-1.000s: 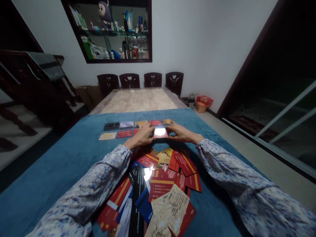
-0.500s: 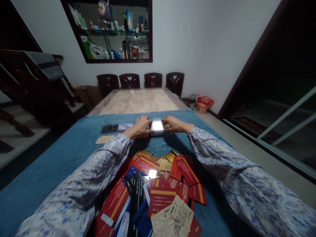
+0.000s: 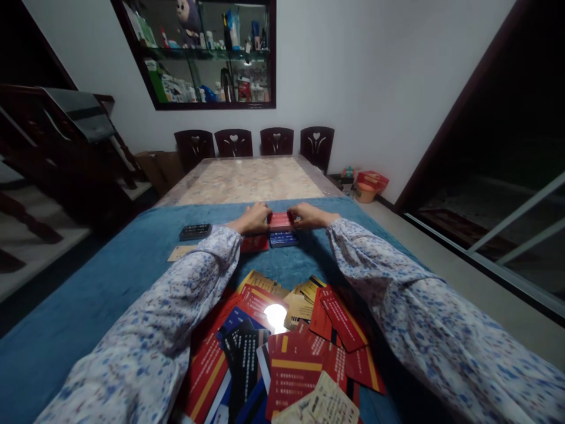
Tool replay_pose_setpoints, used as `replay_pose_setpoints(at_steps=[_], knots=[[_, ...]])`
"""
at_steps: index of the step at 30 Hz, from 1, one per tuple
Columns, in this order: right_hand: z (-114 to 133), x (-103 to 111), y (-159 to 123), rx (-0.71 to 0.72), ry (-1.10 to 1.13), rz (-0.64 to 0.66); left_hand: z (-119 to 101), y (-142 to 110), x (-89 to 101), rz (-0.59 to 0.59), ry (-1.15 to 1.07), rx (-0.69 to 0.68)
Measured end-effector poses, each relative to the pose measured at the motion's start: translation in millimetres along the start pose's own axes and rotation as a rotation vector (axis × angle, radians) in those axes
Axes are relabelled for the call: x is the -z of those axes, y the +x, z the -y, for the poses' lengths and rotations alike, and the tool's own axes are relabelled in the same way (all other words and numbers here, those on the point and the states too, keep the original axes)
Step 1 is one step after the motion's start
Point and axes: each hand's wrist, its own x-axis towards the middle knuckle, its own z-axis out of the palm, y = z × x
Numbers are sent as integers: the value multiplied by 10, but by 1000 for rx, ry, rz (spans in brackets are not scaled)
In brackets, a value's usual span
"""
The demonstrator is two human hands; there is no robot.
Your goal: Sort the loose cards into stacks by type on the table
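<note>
Head view, left fingers (image 3: 265,213) and right fingers (image 3: 295,212) pinched around rectangular red cards (image 3: 281,220), plush blue cloth (image 3: 110,277) beneath.

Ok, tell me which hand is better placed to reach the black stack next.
Left, most likely: the left hand is nearer the black stack, while the right hand sits on the far side of the red stack between them.

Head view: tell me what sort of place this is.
Most likely a home dining room: dark chairs stand beyond the far end of a long table, and a wall cabinet holds a plush toy.
</note>
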Motion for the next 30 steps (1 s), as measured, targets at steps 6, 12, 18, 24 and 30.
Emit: replay_pose_setpoints(at_steps=[6, 12, 18, 24, 30], knots=[[-16, -19, 48, -60, -11, 79, 77, 103, -122, -7, -22, -9], [-18, -51, 70, -104, 7, 118, 91, 180, -163, 36, -6, 5], [-31, -79, 108, -108, 2, 124, 106, 217, -201, 78, 23, 9], [-62, -82, 148, -124, 7, 157, 77, 225, -202, 102, 35, 9], [-65, -80, 163, -135, 5, 181, 61, 228, -203, 126, 46, -14]])
